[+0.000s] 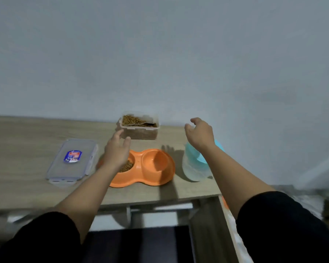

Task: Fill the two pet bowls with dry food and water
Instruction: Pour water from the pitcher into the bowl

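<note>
An orange double pet bowl sits on the wooden table. Its left well holds brown dry food; the right well looks dry. Behind it stands an open clear container of dry food with a scoop lying in it. A pale blue jug with a teal lid stands to the right of the bowl. My left hand hovers over the bowl's left well, fingers relaxed, holding nothing. My right hand is raised above the jug, fingers loosely spread, holding nothing.
The container's clear lid with a blue label lies flat to the left of the bowl. A plain wall rises behind the table. The table's front edge runs just below the bowl, with its right end near the jug.
</note>
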### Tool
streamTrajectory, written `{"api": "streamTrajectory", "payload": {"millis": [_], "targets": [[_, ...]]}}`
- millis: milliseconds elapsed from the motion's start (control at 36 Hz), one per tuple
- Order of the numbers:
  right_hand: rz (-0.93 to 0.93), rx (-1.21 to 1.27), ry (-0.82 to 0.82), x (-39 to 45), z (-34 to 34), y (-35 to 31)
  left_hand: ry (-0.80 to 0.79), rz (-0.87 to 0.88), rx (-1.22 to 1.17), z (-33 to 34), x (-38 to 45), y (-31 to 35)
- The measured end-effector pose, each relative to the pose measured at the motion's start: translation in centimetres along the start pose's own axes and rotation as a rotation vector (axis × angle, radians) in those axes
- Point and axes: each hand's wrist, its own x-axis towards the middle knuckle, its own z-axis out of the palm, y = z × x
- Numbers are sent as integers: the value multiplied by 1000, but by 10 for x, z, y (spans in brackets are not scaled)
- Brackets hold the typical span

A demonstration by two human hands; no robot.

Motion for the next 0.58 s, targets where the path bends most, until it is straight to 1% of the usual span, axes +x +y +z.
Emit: {"api": "streamTrajectory", "payload": {"millis": [194, 250, 306, 361, 444, 583], "targets": [[-19, -6, 0, -35, -9, 63, 76, -91, -2, 51, -98, -16], [-30, 20, 40, -44, -11, 78, 80, -144, 12, 65, -122, -20], [-12, 96, 76, -52, -14, 91, 64, -186, 66, 77, -139, -26], [29, 159, 91, -57, -15, 102, 4, -219, 137, 84, -148, -31], [110, 220, 100, -59, -13, 119, -150, -260, 285, 89, -151, -34], [171, 231, 72, -56, -11, 138, -374, -250, 577, 95, -147, -37]]}}
